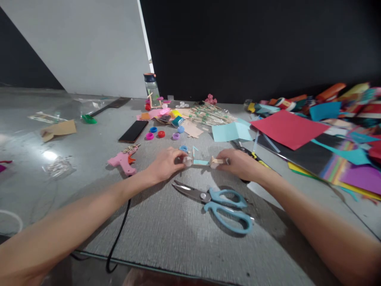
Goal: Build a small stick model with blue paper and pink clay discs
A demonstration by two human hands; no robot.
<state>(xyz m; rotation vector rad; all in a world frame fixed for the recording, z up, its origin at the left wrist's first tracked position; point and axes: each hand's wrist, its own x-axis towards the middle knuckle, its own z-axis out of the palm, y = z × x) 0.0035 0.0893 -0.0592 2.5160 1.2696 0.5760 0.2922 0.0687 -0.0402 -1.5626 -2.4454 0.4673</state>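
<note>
Currently, the small craft piece point(201, 162) is pinched at its ends by the left hand point(168, 163) and right hand point(235, 162), beyond the scissors point(203, 196); if pulled unevenly, its thin middle could be bent.

Right forearm point(321, 220) blurred, cut off

The small craft model point(201, 162), pale wood with a light-blue strip and translucent rounded ends, is level, just beyond the blue-handled scissors point(203, 197).
</note>
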